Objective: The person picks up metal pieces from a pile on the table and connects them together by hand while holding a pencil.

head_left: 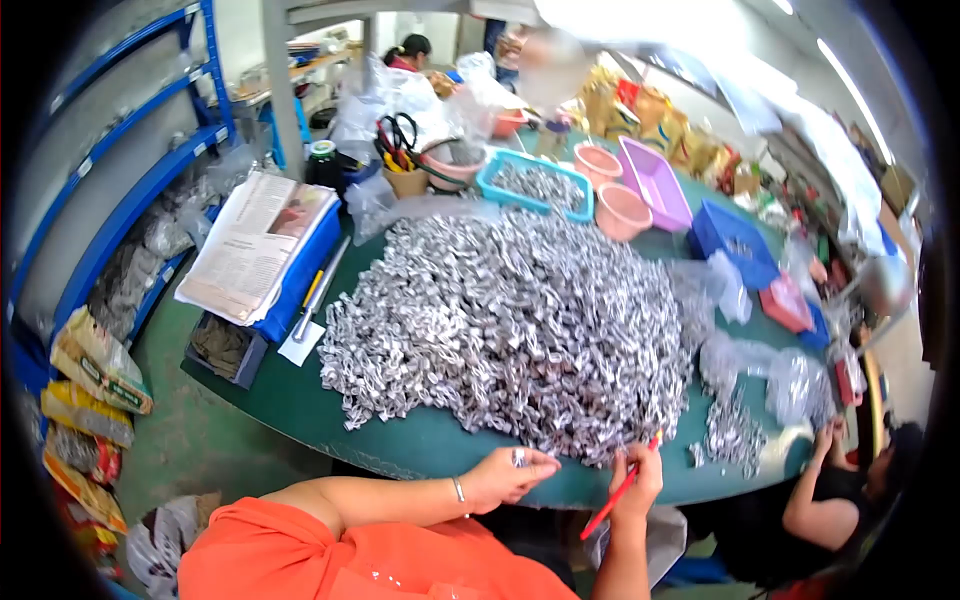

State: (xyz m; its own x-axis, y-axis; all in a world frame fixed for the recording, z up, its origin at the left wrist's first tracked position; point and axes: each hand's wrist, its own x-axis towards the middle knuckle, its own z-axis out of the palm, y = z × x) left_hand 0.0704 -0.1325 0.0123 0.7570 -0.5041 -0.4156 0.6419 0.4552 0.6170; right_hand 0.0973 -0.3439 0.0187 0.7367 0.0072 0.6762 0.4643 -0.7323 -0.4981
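A large heap of small silvery metal pieces (500, 320) covers the middle of the table in front of me. At its near edge my right hand (638, 480) is closed around a thin red stick (608, 513), shaped like a pen, held slanting with its upper end by the heap. My left hand (508, 479), with a ring and a bracelet, is over the table's front edge to the left. Its thumb and fingers are pinched together; whatever is between them is too small to make out.
A blue basket (583, 212) of metal pieces stands behind the heap, near pink bowls (622, 212) and a purple tray (655, 185). A newspaper (255, 240) lies on a blue box at left. A smaller pile (733, 435) is at right, where another person (825, 500) sits.
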